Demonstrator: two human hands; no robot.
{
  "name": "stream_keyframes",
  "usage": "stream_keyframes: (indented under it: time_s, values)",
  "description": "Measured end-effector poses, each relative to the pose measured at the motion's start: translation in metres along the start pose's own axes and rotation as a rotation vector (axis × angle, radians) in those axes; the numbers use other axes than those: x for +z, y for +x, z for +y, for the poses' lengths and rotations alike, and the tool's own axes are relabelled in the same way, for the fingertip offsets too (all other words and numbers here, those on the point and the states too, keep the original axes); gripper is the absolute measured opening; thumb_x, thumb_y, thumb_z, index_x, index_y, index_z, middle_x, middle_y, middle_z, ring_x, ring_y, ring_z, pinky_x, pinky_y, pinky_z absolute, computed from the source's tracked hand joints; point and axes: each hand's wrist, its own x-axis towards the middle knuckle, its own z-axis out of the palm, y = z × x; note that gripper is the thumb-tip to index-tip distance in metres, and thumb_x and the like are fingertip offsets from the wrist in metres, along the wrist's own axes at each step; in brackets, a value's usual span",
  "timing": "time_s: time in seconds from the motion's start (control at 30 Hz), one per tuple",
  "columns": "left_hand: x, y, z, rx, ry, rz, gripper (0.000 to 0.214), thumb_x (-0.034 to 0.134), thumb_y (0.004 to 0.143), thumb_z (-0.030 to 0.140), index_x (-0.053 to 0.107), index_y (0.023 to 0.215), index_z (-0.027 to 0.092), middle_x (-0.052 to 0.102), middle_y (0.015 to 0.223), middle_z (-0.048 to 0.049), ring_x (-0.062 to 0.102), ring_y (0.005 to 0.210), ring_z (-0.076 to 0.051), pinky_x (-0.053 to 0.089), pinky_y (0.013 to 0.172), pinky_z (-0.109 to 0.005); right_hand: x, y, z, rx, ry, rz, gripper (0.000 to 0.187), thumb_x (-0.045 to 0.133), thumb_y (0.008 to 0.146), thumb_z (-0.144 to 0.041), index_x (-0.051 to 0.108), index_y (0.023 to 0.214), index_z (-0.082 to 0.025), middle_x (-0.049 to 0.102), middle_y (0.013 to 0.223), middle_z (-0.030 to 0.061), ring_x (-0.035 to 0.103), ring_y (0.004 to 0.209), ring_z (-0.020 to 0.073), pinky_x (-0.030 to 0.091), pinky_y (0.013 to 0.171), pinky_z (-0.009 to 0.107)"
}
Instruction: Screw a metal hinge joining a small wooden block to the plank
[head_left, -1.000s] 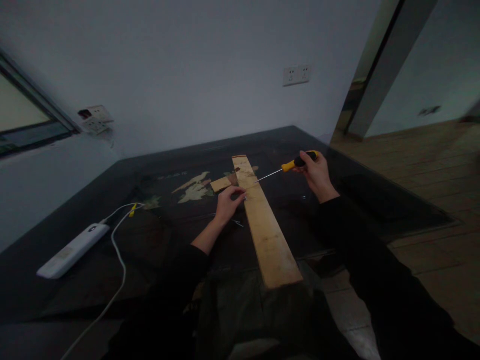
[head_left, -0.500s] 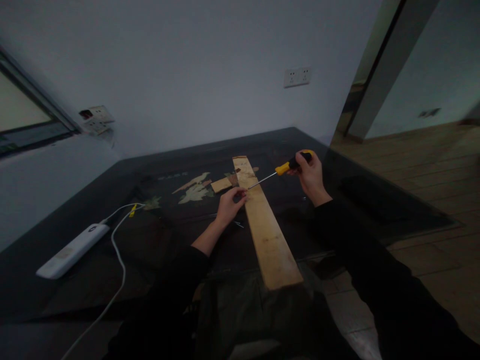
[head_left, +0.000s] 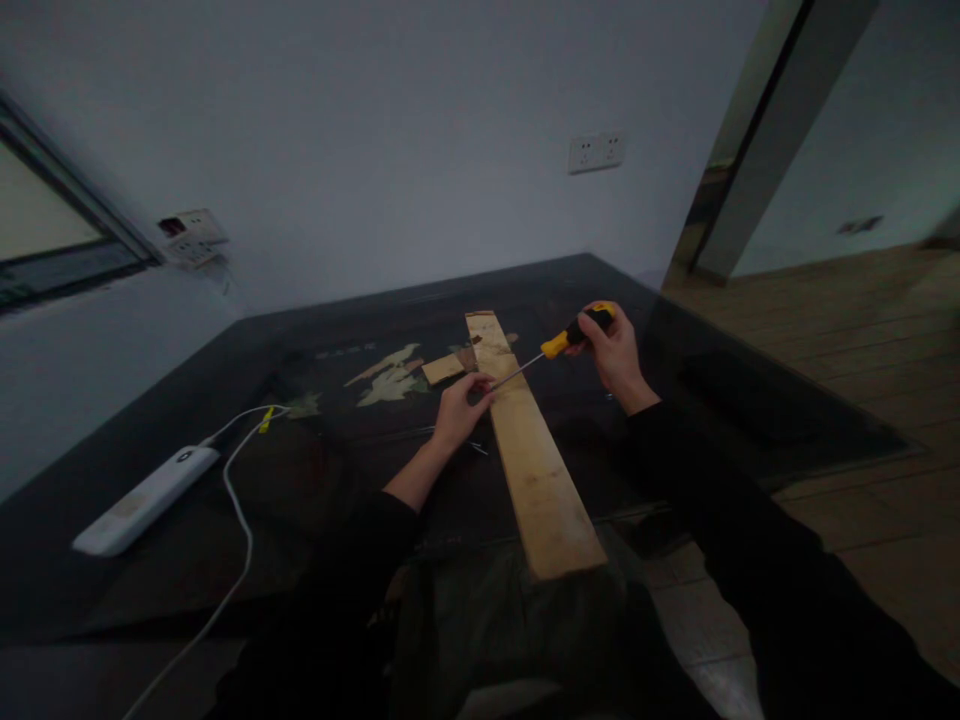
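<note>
A long wooden board (head_left: 536,470) lies on the dark table, its near end jutting over the front edge toward my lap. My right hand (head_left: 615,350) is closed round the yellow and black handle of a screwdriver (head_left: 555,346), its metal shaft slanting down to the left. The shaft's tip reaches the fingertips of my left hand (head_left: 459,410) at the board's left edge. Thumb and forefinger of that hand are pinched together; what lies between them is too small to make out. Beside the left wrist lie a few thin metal pieces (head_left: 476,447), perhaps screws or nails.
A small wooden block (head_left: 443,369) lies left of the board on the dark table (head_left: 315,510), near a printed leaf pattern. A white power strip (head_left: 150,500) with its cable (head_left: 244,520) occupies the left side. Behind the table rises a wall with a socket (head_left: 596,153).
My right hand and the screwdriver have shifted slightly left and down, bringing the tip closer in to my left fingers. The left hand and the board stay in place.
</note>
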Motion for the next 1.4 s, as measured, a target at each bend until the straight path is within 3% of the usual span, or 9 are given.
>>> stream_keyframes:
  time_s: [0.4,0.6,0.8,0.9,1.03,1.2,1.27,1.4]
  values:
    - [0.0,-0.001,0.006,-0.004,0.012,0.008,0.02,0.068,0.079,0.014,0.066,0.098,0.018,0.07,0.086,-0.0024,0.066,0.08,-0.015,0.053,0.078,-0.028,0.009,0.004,-0.032,-0.06,-0.053,-0.185,0.043,0.076,0.068,-0.049,0.049,0.091,-0.024,0.059,0.074,-0.0027,0.058,0.048,0.0109,0.048,0.043,0.026]
    - [0.0,-0.001,0.005,-0.03,0.028,0.001,0.02,0.068,0.079,0.016,0.066,0.1,0.017,0.07,0.087,-0.0028,0.066,0.081,-0.016,0.053,0.079,-0.03,0.031,0.021,-0.076,-0.017,-0.169,-0.458,0.038,0.079,0.065,-0.035,0.056,0.092,-0.023,0.062,0.087,0.0013,0.057,0.061,0.0123,0.05,0.051,0.028]
    - [0.0,0.0,0.007,-0.043,0.066,-0.004,0.021,0.068,0.078,0.012,0.065,0.098,0.018,0.071,0.088,-0.0024,0.067,0.082,-0.016,0.052,0.08,-0.03,0.061,0.038,-0.116,-0.015,-0.368,-0.794,0.029,0.076,0.065,-0.023,0.059,0.089,-0.02,0.061,0.081,0.0002,0.057,0.065,0.0131,0.05,0.056,0.027]
    - [-0.001,-0.001,0.009,-0.049,0.088,-0.001,0.02,0.068,0.079,0.014,0.064,0.098,0.018,0.071,0.087,-0.0022,0.067,0.083,-0.017,0.052,0.08,-0.03,0.071,0.04,-0.122,-0.017,-0.417,-0.815,0.031,0.076,0.066,-0.02,0.06,0.093,-0.02,0.06,0.08,-0.0003,0.056,0.064,0.0119,0.047,0.055,0.025]
    - [-0.001,-0.002,0.011,-0.047,0.086,-0.015,0.018,0.066,0.081,0.015,0.064,0.098,0.018,0.071,0.09,-0.0027,0.067,0.085,-0.017,0.052,0.081,-0.03,0.081,0.039,-0.118,-0.165,-0.52,-0.776,0.028,0.073,0.073,-0.029,0.058,0.094,-0.021,0.058,0.08,-0.0005,0.054,0.066,0.0118,0.043,0.057,0.025]
    - [0.0,-0.002,0.012,-0.069,0.054,-0.009,0.02,0.066,0.08,0.012,0.063,0.099,0.019,0.072,0.092,-0.003,0.068,0.087,-0.018,0.052,0.083,-0.031,0.084,0.039,-0.111,-0.31,-0.751,-0.566,0.03,0.072,0.075,-0.044,0.057,0.084,-0.02,0.054,0.074,0.0017,0.052,0.075,0.0167,0.04,0.064,0.029]
    - [0.001,-0.002,0.011,-0.077,0.032,0.001,0.023,0.067,0.079,0.012,0.063,0.101,0.019,0.072,0.093,-0.003,0.068,0.087,-0.018,0.053,0.082,-0.031,0.079,0.039,-0.112,-0.297,-0.733,-0.602,0.029,0.07,0.078,-0.043,0.058,0.091,-0.02,0.055,0.074,0.0014,0.051,0.071,0.0154,0.039,0.063,0.028]
    - [0.002,-0.002,0.011,-0.084,-0.004,0.01,0.025,0.068,0.079,0.012,0.063,0.101,0.02,0.072,0.093,-0.0029,0.069,0.088,-0.017,0.053,0.083,-0.031,0.067,0.039,-0.121,-0.237,-0.618,-0.813,0.031,0.066,0.081,-0.033,0.057,0.108,-0.022,0.059,0.081,0.0001,0.049,0.064,0.0119,0.039,0.059,0.026]
